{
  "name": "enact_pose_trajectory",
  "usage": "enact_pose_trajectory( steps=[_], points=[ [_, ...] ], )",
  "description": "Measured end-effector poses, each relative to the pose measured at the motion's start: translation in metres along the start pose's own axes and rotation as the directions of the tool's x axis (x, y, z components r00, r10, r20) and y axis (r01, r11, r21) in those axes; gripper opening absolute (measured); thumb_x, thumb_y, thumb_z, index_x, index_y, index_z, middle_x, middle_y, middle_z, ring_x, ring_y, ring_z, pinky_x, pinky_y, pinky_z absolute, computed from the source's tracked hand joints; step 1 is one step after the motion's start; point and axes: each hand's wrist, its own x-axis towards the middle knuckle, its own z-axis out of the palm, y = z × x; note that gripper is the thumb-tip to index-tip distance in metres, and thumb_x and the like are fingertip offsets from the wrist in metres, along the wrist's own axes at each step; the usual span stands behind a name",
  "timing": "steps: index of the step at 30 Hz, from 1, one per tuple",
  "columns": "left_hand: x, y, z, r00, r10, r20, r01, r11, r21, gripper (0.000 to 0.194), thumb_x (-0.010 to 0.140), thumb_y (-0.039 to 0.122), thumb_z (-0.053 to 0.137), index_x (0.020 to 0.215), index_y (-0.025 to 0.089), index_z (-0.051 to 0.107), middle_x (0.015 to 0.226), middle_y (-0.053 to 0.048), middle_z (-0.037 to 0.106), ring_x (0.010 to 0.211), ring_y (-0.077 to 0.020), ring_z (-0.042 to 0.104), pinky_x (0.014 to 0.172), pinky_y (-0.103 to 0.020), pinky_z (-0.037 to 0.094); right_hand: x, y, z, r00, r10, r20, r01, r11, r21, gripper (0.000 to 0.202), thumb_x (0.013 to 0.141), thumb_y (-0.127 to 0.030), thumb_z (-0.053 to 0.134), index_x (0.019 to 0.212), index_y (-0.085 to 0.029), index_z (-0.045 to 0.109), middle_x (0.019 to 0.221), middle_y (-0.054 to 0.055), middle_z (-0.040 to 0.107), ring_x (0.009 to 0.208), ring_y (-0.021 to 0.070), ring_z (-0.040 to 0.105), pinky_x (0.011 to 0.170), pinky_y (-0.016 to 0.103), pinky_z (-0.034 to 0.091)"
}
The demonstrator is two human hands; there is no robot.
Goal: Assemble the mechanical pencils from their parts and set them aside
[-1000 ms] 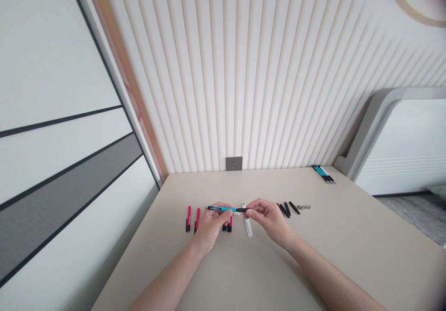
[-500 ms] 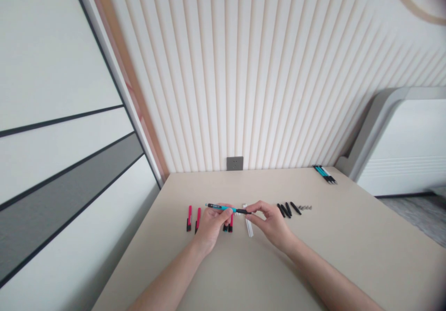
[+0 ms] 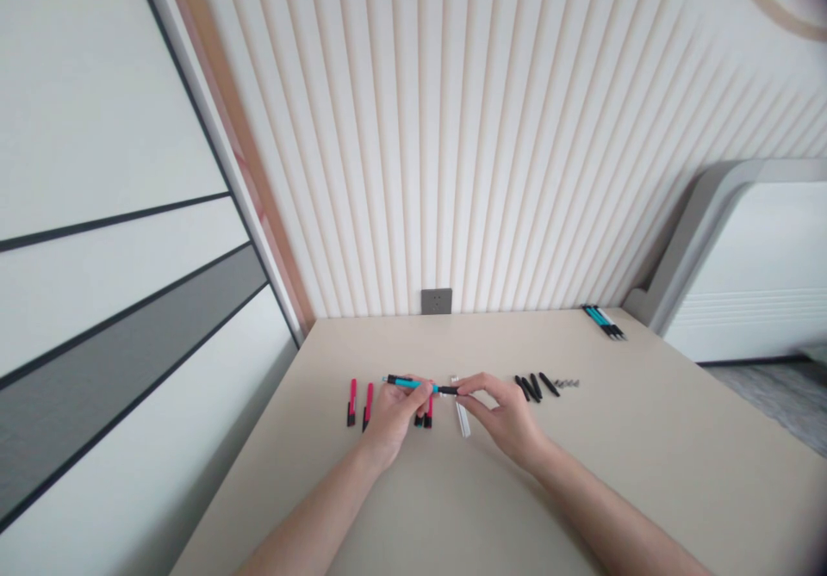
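Observation:
My left hand (image 3: pixel 392 417) is closed round the blue barrel of a pen (image 3: pixel 408 381), which lies level above the table. At the pen's right end, the thumb and fingers of my right hand (image 3: pixel 500 408) pinch its black grip (image 3: pixel 447 391). Blue barrel and black grip look joined or touching; the exact fit is too small to tell. Beneath and between my hands are white refills or tubes (image 3: pixel 463 419). Red and black pen parts (image 3: pixel 351 404) lie left of my left hand, and another red piece (image 3: pixel 429 412) shows just right of it.
Several black grips (image 3: pixel 535 387) and small metal springs or tips (image 3: pixel 568 383) lie right of my right hand. Several blue, white and black pens (image 3: pixel 602 322) rest at the table's back right corner. The beige table (image 3: pixel 362 343) meets a ribbed wall with a socket (image 3: pixel 437 301).
The pen has rolled a little, so the pale lettering and dark part on its barrel look different. Both hands keep their hold in nearly the same place.

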Motion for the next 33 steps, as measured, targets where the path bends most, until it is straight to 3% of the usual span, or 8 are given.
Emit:
enact_pose_trajectory(
  steps=[8,15,18,23,25,29,33],
  points=[
    [-0.001,0.000,0.000,1.000,-0.002,-0.017,0.001,0.999,-0.048,0.032,0.069,0.038,0.080,0.086,0.012,0.071,0.058,0.002,0.057,0.056,-0.0092,0.046,0.056,-0.022,0.036,0.001,0.000,-0.001,0.998,0.068,-0.017,-0.069,0.996,-0.060,0.010,0.084,-0.031,0.065,0.090,-0.024,0.069,0.091,0.003,0.074,0.087,0.0199,0.068,0.082,0.033,0.051],
    [-0.003,0.005,-0.001,1.000,-0.005,-0.022,0.005,0.999,0.033,0.034,0.063,0.034,0.084,0.089,0.014,0.074,0.065,-0.001,0.063,0.061,-0.0110,0.050,0.061,-0.023,0.040,0.002,0.002,-0.004,0.988,0.149,-0.030,-0.151,0.985,-0.079,0.017,0.083,-0.038,0.066,0.089,-0.022,0.071,0.088,0.003,0.075,0.083,0.0201,0.068,0.078,0.030,0.050],
    [-0.005,0.007,0.000,1.000,-0.022,-0.007,0.022,0.998,0.058,0.033,0.062,0.032,0.084,0.088,0.013,0.075,0.063,-0.001,0.063,0.061,-0.0116,0.050,0.060,-0.023,0.040,0.002,0.003,-0.004,0.980,0.200,0.006,-0.198,0.975,-0.098,0.025,0.088,-0.042,0.059,0.083,-0.021,0.071,0.079,0.003,0.074,0.074,0.0183,0.068,0.068,0.026,0.049],
    [-0.006,0.003,0.002,0.999,-0.027,0.027,0.026,0.999,0.028,0.032,0.064,0.033,0.083,0.089,0.014,0.075,0.063,-0.001,0.062,0.061,-0.0116,0.050,0.060,-0.023,0.040,0.002,0.001,-0.002,0.979,0.181,0.091,-0.165,0.974,-0.158,0.055,0.098,-0.044,0.037,0.058,-0.019,0.065,0.057,0.002,0.068,0.054,0.0129,0.062,0.059,0.023,0.045],
    [-0.005,0.003,0.002,1.000,-0.018,0.025,0.018,1.000,0.007,0.033,0.065,0.033,0.082,0.090,0.014,0.074,0.062,0.000,0.061,0.060,-0.0115,0.050,0.060,-0.023,0.039,0.002,0.000,-0.003,0.983,0.167,0.082,-0.153,0.976,-0.154,0.054,0.099,-0.043,0.034,0.065,-0.019,0.068,0.059,0.002,0.068,0.055,0.0130,0.062,0.058,0.023,0.045],
    [-0.003,0.005,0.002,1.000,0.010,-0.007,-0.010,1.000,-0.013,0.035,0.070,0.038,0.079,0.093,0.012,0.073,0.058,0.000,0.057,0.059,-0.0113,0.048,0.059,-0.023,0.038,0.004,-0.007,-0.008,0.997,0.065,0.032,-0.060,0.987,-0.149,0.030,0.093,-0.041,0.050,0.107,-0.020,0.065,0.087,0.004,0.071,0.076,0.0160,0.064,0.069,0.026,0.049],
    [-0.004,0.009,0.003,1.000,-0.002,-0.024,0.002,1.000,0.002,0.036,0.069,0.038,0.079,0.092,0.012,0.073,0.058,0.001,0.057,0.059,-0.0113,0.048,0.059,-0.023,0.038,0.004,-0.009,-0.011,0.998,-0.026,0.062,0.037,0.982,-0.185,0.021,0.089,-0.037,0.058,0.103,-0.022,0.065,0.094,0.004,0.070,0.085,0.0172,0.063,0.079,0.029,0.048]
  ],
)
